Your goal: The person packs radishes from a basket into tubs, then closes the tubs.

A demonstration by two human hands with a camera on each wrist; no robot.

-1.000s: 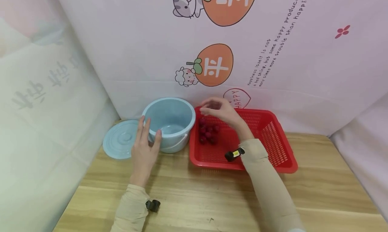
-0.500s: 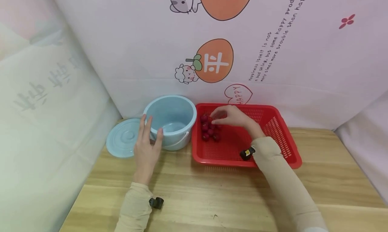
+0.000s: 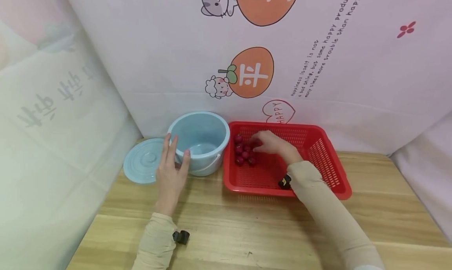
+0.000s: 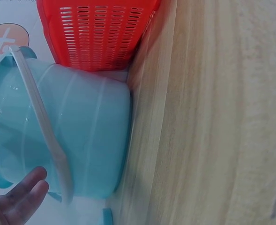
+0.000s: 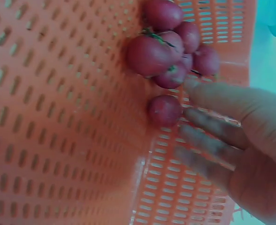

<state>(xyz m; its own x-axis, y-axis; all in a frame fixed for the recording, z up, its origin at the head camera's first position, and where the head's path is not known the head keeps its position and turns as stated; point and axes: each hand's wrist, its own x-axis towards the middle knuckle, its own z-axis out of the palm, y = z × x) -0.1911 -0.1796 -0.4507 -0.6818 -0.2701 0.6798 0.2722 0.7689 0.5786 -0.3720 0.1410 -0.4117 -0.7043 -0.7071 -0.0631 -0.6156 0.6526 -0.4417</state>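
My left hand rests at the near left rim of a light blue bucket, its fingers fairly straight and fingertips at the rim. In the left wrist view, two fingers show beside the bucket's white handle. My right hand is down inside a red plastic basket. Its fingers are spread with nothing between them, tips right at a small round radish. Several more purple-red radishes, some with green stem stubs, lie bunched beside it at the basket's left end.
A light blue lid lies left of the bucket, partly behind my left hand. Bucket and basket stand side by side on a wooden table, close to a printed white cloth at the back. Another cloth hangs at the left.
My right hand has moved from above the basket's back left corner, near the bucket, rightward and down to the radishes. My left hand stays at the bucket rim. The head view has shifted slightly.
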